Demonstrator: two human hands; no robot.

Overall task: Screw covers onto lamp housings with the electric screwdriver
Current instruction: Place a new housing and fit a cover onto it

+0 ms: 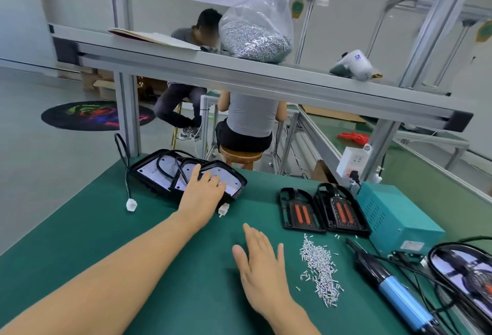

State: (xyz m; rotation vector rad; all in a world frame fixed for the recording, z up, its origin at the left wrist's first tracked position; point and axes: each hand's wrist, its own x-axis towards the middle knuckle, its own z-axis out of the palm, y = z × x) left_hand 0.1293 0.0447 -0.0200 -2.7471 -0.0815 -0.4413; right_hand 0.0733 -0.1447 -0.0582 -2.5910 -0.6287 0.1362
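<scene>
The left hand (203,193) reached forward across the green bench (80,228) and rested, fingers straight and spread, on the nearest of the lamp housings (186,177) stacked at the far left edge. These housings lay overlapped, white inner plates facing up, with black cables looped over them. Two white connectors (131,204) lay on the bench just beside the stack, one to the left and one near the left wrist.

The right hand (259,268) lay flat, palm down, fingers extended and holding nothing, near the centre of the bench.

A loose pile of small silver screws (320,270) lay just right of the right hand. Two black covers (322,209) with orange inserts sat side by side beyond the screws, next to a teal power supply box (394,217). The electric screwdriver (394,286), with a blue body and black tip, lay on the bench at the lower right, untouched by either hand. Another housing (463,270) sat at the right edge.

A clear bag of screws (255,34) stood on the upper shelf (266,79).
</scene>
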